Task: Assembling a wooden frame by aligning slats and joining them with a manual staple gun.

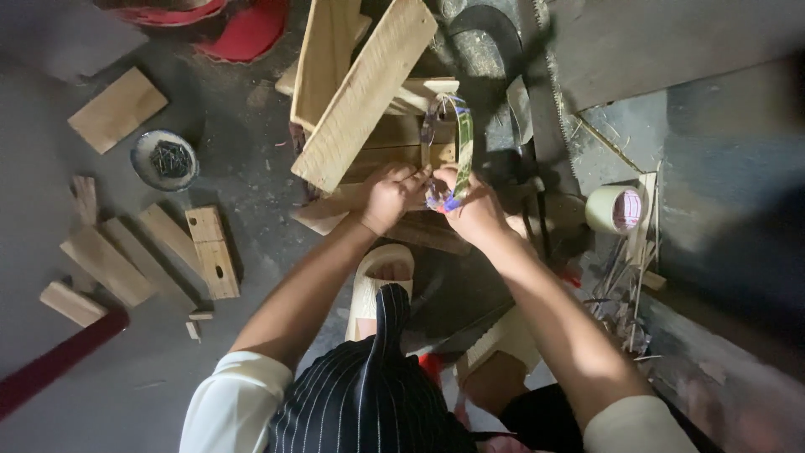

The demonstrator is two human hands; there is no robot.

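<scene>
My left hand [391,195] and my right hand [475,206] meet over a stack of wooden planks [362,101] on the floor. Both hands grip a crinkled plastic wrapper [460,144], green and clear with blue at its lower end, which stands up between the fingers. The left fingers pinch its lower left edge, and the right hand closes around its bottom. A long pale plank leans diagonally across the stack just above my left hand. My foot in a cream sandal [379,281] rests below the hands.
Several short wood offcuts [151,252] lie at the left, with a small bowl of dark nails [164,159] and a flat board [116,109]. A roll of tape [612,210] and thin sticks sit at the right. A handsaw [549,75] lies beyond. Red objects [243,29] at the top.
</scene>
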